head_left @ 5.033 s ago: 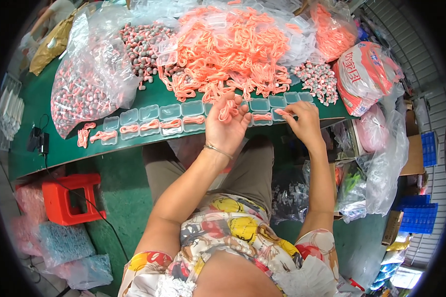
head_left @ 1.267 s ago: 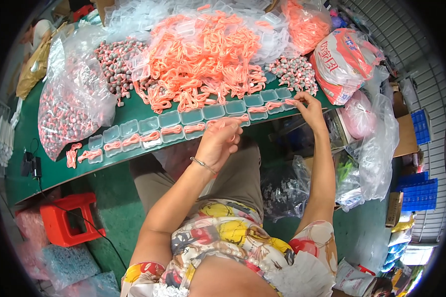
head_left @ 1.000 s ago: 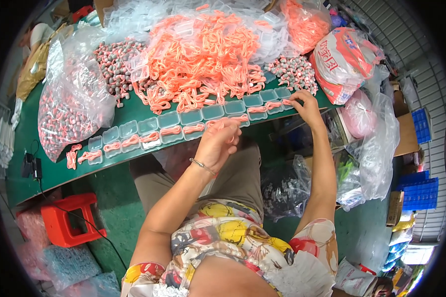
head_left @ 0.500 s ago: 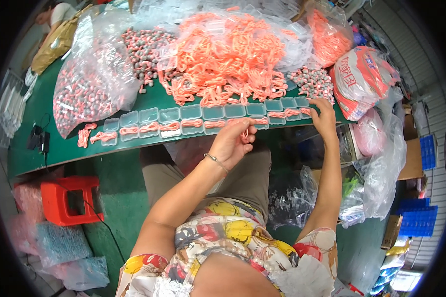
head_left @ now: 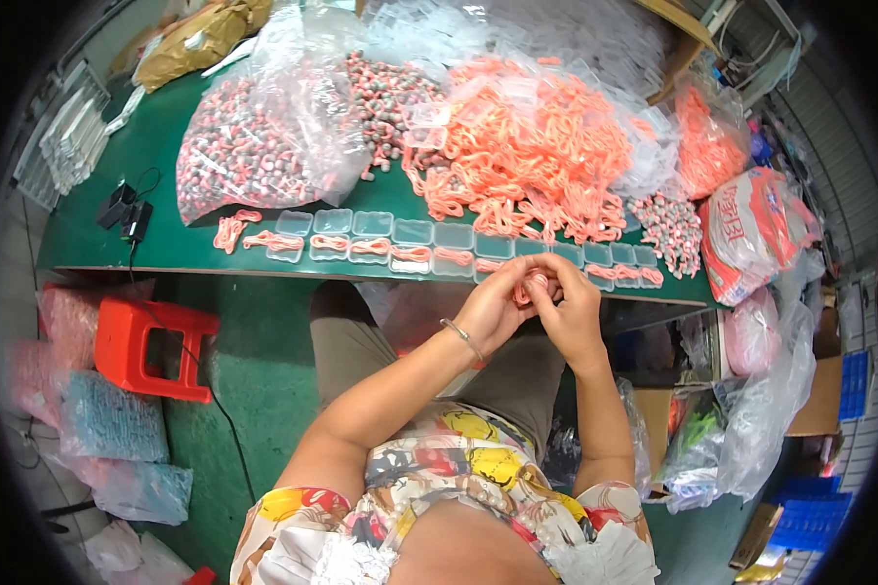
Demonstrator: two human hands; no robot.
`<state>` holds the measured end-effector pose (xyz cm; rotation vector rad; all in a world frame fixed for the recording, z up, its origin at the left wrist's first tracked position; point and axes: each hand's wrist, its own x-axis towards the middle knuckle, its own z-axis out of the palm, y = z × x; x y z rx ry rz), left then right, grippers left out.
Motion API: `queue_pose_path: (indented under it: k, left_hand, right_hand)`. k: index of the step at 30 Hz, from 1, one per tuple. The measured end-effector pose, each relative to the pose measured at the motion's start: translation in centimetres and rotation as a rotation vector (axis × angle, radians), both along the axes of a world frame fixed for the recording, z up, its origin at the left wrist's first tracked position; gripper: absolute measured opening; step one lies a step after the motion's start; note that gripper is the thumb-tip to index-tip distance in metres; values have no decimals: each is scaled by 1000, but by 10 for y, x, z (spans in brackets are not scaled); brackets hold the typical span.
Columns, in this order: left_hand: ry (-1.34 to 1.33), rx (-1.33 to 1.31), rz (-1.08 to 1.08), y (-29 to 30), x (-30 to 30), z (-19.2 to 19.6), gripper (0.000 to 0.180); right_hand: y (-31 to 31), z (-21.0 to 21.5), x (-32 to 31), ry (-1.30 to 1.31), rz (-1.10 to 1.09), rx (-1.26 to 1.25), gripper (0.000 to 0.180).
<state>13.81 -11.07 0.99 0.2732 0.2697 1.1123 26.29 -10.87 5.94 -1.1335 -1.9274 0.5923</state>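
At table edge (head_left: pixel 185 271), left hand (head_left: pixel 493 312) and right hand (head_left: pixel 574 320) meet, fingers gripping coral cords (head_left: pixel 531 288) near clear boxes (head_left: pixel 454 237)

From my end, the coral cords (head_left: pixel 533 286) sit mostly behind the fingers of the left hand (head_left: pixel 491 310) and right hand (head_left: pixel 574 317), so I can't count the strands or trace their ends. Those hands also cover part of the row of clear boxes (head_left: pixel 454 236). The pink-and-grey pieces (head_left: pixel 254 146) are too small for me to identify. The trousers (head_left: pixel 339 336) disappear under the tabletop (head_left: pixel 151 234), and the upper edge crops the cardboard box (head_left: pixel 688 21).
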Motion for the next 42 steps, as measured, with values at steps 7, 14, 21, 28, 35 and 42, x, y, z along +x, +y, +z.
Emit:
queue_pose_path:
  k: [7, 14, 21, 28, 35, 42]
  left_hand:
    - [253, 94, -61, 14, -64, -5, 31]
    - [782, 97, 271, 53, -125, 22, 25]
    - [1426, 530, 593, 120, -134, 14, 27]
    - [1902, 818, 748, 147, -109, 19, 34]
    - [2187, 975, 784, 137, -90, 12, 44]
    - [2054, 991, 793, 123, -99, 23, 47]
  right_hand:
    - [12, 0, -22, 131, 170, -37, 40]
    - [-2, -12, -6, 98, 95, 49, 24]
    - [-19, -26, 15, 134, 15, -53, 14]
    - [-31, -28, 25, 89, -4, -31, 12]
    - [-35, -31, 28, 68, -10, -29, 13]
    - [-35, -31, 25, 54, 25, -20, 13]
